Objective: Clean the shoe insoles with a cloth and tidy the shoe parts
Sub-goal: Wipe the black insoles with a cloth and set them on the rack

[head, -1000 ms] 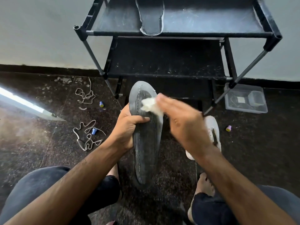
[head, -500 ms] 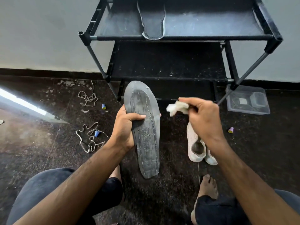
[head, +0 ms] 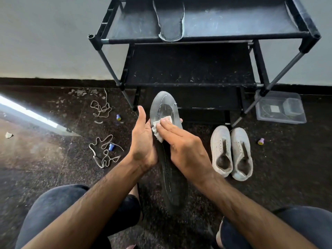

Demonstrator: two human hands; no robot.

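A grey insole [head: 164, 108] stands lengthwise in front of me, toe pointing away, heel low between my knees. My left hand [head: 142, 141] holds it from the left. Its fingers pass underneath, one fingertip shows at the insole's right edge, and the thumb sticks up free. My right hand [head: 185, 150] lies over the insole's middle and presses a small white cloth [head: 159, 131] onto it with straight fingers. A second insole [head: 170, 20] lies on the top shelf of the black shoe rack [head: 197, 35].
A pair of white shoes [head: 231, 151] stands on the dark floor to the right. Two loose laces [head: 101, 110] [head: 106, 151] and small coloured caps [head: 118, 117] lie to the left. A clear plastic box [head: 280, 108] sits by the rack's right leg.
My right hand came back from the right and laid the cloth on the insole's front part. My left thumb let go of the insole's top and now points up.
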